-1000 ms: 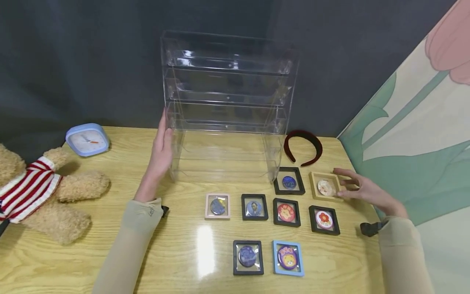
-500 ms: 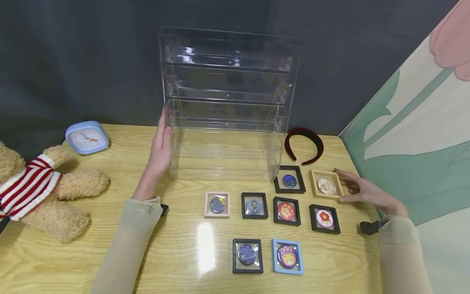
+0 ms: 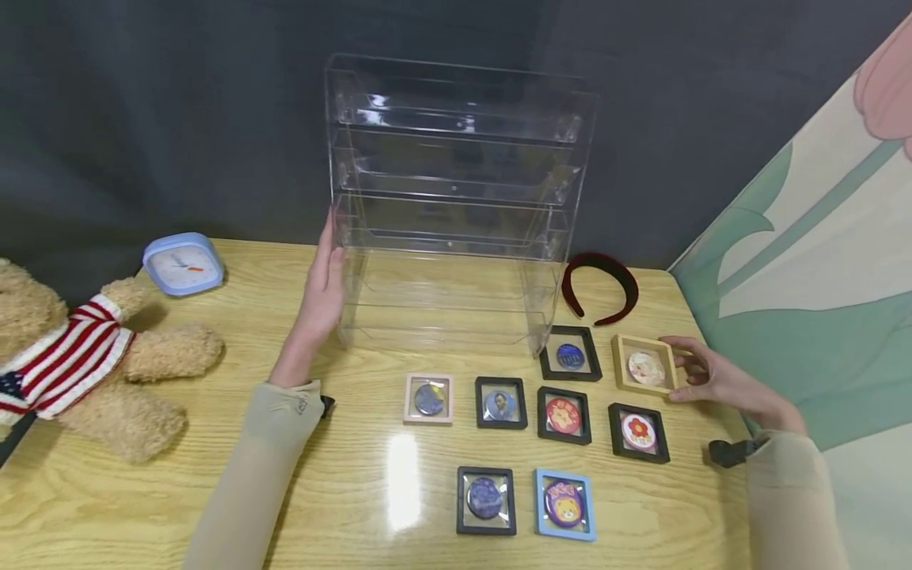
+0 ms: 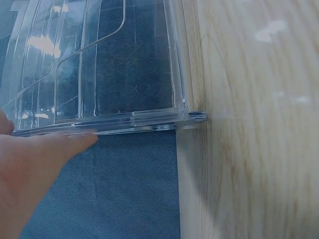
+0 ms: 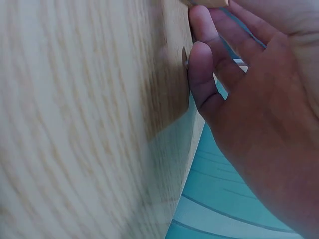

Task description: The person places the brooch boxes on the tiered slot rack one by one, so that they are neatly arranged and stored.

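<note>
My left hand (image 3: 324,293) rests against the left side of a tiered clear acrylic display stand (image 3: 456,194). Its fingers lie fairly straight along the panel; the thumb (image 4: 75,143) lies at the panel's edge in the left wrist view. At the right, my right hand (image 3: 727,388) touches the right edge of a light wooden display frame (image 3: 623,360) holding a round badge. Its fingers are loosely bent, and in the right wrist view the thumb (image 5: 201,62) stands apart from the frame's corner (image 5: 214,3). Most of the frame is outside that view.
Several badge frames lie on the table, including a pink one (image 3: 429,419), a black one with a flower badge (image 3: 618,431) and a blue one (image 3: 541,514). A dark red headband (image 3: 623,281), a blue clock (image 3: 184,265) and a teddy bear (image 3: 171,352) lie around.
My right thumb and fingers have slid slightly outward to the frame's right edge. The left hand stays against the stand. The whole head view has shifted a little.
</note>
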Demonstrator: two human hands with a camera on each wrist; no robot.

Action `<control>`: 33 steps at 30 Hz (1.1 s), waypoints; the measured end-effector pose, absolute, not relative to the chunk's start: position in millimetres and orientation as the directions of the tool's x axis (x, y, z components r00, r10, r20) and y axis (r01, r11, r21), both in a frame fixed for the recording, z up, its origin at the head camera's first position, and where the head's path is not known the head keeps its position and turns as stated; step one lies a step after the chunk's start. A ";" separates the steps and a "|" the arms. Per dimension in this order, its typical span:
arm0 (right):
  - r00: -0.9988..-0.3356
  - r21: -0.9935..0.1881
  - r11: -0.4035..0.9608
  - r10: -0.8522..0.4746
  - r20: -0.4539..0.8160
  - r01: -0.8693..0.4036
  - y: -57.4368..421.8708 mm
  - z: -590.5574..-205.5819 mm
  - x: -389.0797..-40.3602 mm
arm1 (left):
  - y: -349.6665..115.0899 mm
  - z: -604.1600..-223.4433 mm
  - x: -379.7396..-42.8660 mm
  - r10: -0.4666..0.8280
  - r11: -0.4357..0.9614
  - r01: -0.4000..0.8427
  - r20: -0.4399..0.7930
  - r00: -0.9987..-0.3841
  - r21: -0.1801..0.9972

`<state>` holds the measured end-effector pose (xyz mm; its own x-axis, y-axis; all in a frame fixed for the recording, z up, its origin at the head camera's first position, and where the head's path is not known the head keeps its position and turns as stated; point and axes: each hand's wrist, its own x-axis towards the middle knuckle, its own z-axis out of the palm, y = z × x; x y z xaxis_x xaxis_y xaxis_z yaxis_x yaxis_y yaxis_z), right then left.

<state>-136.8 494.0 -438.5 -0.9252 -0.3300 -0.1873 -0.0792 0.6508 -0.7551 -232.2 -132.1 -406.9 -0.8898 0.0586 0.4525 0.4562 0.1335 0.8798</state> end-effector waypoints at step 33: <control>-0.969 -0.888 0.439 -0.247 0.028 -0.138 489.6 -438.3 -137.7 | -133.2 -411.3 -233.3 0.066 0.171 0.428 0.423 -0.904 0.887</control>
<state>-137.7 489.6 -438.3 -0.9685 -0.2473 0.0282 -0.1379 0.4388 -0.8879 -233.3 -133.2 -411.3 -0.9035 0.0659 0.4234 0.4283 0.1711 0.8873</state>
